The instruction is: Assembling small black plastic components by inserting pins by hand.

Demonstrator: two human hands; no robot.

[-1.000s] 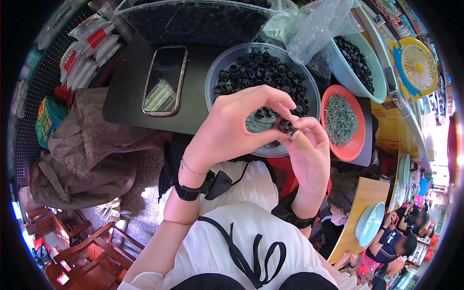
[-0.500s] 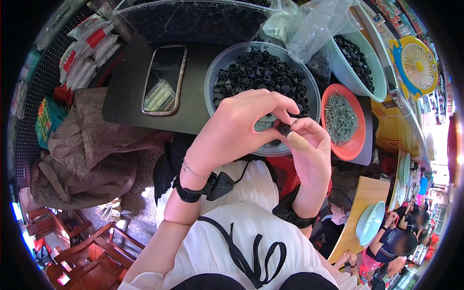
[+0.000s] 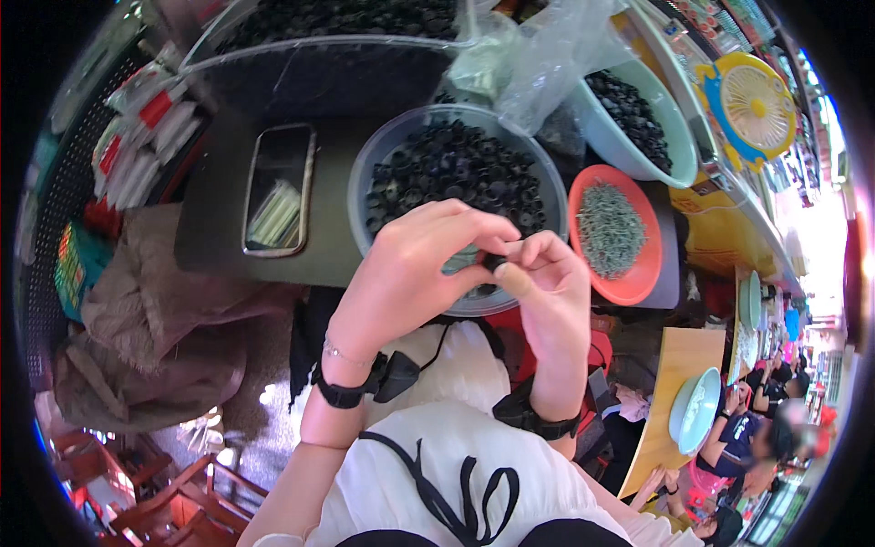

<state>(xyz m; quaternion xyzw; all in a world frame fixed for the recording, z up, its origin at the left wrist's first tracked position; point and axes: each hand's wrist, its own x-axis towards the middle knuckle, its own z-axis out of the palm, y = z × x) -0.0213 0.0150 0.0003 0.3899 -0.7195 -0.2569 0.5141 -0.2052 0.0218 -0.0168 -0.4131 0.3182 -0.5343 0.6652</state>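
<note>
Between my fingertips sits a small black plastic part (image 3: 493,263), mostly covered by the fingers. My left hand (image 3: 415,260) pinches it from the left, and my right hand (image 3: 549,287), a tan covering on its thumb, closes on it from the right. Both hands are held over the near rim of a round clear tub (image 3: 363,214) full of small black ring-shaped plastic parts (image 3: 456,169). To the right of that tub stands an orange-red bowl (image 3: 645,284) of thin grey-green screws (image 3: 611,232).
A phone (image 3: 279,191) lies on the dark table (image 3: 205,242) at left. A large clear bin (image 3: 310,55) of black parts stands behind. A light-green basin (image 3: 674,169), plastic bags (image 3: 556,64) and a yellow-blue fan (image 3: 752,105) are at back right. Brown cloth (image 3: 173,283) hangs at left.
The view has shifted, so the table things sit further left and slightly lower. My hands stay together on the black part, which is now more covered by the fingers.
</note>
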